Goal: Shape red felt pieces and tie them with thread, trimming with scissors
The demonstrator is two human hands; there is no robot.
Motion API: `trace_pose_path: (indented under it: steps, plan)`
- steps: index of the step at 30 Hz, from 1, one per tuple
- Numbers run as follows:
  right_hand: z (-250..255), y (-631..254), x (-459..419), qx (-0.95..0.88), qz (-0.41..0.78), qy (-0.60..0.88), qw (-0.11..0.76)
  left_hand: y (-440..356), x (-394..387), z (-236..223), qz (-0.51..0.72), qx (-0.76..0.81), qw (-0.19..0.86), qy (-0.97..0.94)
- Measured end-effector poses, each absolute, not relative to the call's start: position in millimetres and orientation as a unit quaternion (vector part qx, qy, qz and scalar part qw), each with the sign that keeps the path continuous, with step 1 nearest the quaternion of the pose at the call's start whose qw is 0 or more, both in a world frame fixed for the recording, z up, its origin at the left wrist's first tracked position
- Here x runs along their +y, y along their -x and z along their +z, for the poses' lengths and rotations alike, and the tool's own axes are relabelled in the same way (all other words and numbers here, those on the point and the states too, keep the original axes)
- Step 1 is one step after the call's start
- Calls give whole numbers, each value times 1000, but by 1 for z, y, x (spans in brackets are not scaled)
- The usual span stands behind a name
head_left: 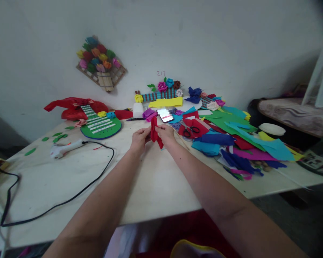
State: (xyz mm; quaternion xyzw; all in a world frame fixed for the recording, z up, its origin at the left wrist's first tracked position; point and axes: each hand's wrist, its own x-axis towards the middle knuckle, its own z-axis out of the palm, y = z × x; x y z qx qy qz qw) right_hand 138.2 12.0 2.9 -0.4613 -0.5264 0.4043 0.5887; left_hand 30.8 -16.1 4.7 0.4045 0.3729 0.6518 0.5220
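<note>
Both my hands meet over the middle of the white table [70, 179]. My left hand [139, 138] and my right hand [166, 133] pinch a strip of red felt [154, 132] between them, fingers closed on it. The strip stands roughly upright, its lower end hanging toward the table. Red-handled scissors [190, 131] lie just right of my right hand on red felt scraps. A phone [165, 115] lies behind the strip.
A white glue gun [64, 148] with a black cord [97, 179] lies at the left. A green felt guitar [101, 125] sits behind it. Several coloured felt sheets [237, 143] are piled at the right. Felt flowers [167, 86] line the wall.
</note>
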Motion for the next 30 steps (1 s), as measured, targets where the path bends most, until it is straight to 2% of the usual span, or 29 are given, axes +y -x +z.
trace_pose_path:
  steps: [6, 16, 22, 30]
  plan:
    - [-1, -135, 14, -480, 499, 373, 618, -29, -13, 4, 646, 373, 541, -388]
    - [1, -133, 13, -465, 524, 368, 611, -27, -15, 7, 583, 387, 575, -425]
    - [12, -139, 4, -452, 564, 386, 573, -25, -14, 8, 584, 387, 553, -451]
    - [16, -147, 3, -449, 652, 293, 536, -22, -15, 9, 584, 385, 531, -479]
